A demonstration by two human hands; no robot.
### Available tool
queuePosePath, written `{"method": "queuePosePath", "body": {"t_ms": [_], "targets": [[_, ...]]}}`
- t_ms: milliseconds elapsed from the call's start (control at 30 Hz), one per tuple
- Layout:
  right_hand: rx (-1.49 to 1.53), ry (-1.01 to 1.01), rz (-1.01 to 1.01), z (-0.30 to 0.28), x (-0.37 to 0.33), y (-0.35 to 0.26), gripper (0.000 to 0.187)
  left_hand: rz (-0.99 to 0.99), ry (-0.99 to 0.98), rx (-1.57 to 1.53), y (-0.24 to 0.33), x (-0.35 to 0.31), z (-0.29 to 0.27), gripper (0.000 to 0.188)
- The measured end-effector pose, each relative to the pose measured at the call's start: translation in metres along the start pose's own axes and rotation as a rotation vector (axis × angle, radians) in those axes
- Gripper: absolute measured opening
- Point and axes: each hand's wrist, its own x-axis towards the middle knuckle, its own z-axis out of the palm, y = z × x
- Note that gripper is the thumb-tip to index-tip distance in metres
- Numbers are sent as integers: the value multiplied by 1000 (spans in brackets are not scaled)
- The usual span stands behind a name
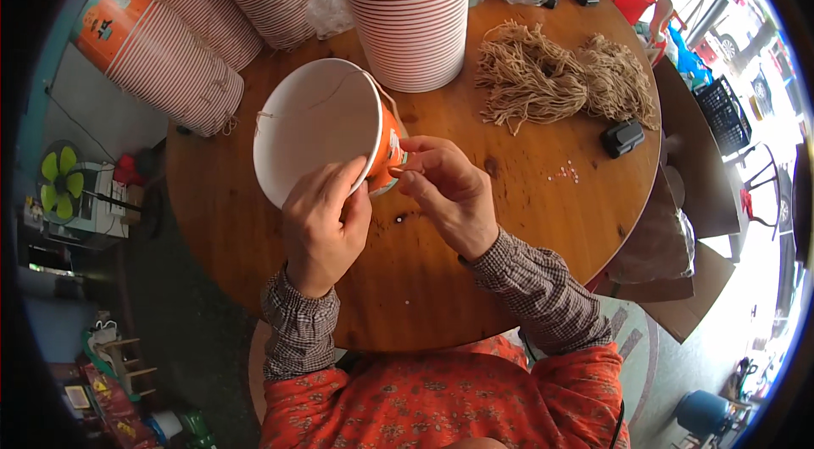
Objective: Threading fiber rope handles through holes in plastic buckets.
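A large paper bucket (309, 131), white inside and orange outside, leans over the round table with its mouth turned toward me. My left hand (320, 224) grips its near rim, thumb and fingers closed on the wall. A thin tan cord (392, 103) runs from the far rim down the bucket's right side, and a short knotted end (264, 115) shows inside at the left. Beside the orange outer wall, my right hand (452, 190) pinches the cord's end between thumb and forefinger; the exact grip is partly hidden by the fingers.
A tall stack of paper buckets (405, 12) stands behind. More tied stacks (174, 67) lean at the left edge. Bundled tan cords (534, 80), a small black device (622, 139) and tiny pink bits (566, 171) lie at the right. Cardboard boxes (691, 292) stand beyond the table.
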Motion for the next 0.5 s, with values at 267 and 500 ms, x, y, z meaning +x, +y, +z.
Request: {"method": "queuePosePath", "body": {"t_ms": [267, 500], "targets": [[-128, 3, 9, 1, 0, -10, 7, -50, -39, -125, 11, 4, 7, 33], [-184, 16, 14, 0, 1, -7, 9, -29, -36, -117, 12, 4, 11, 36]]}}
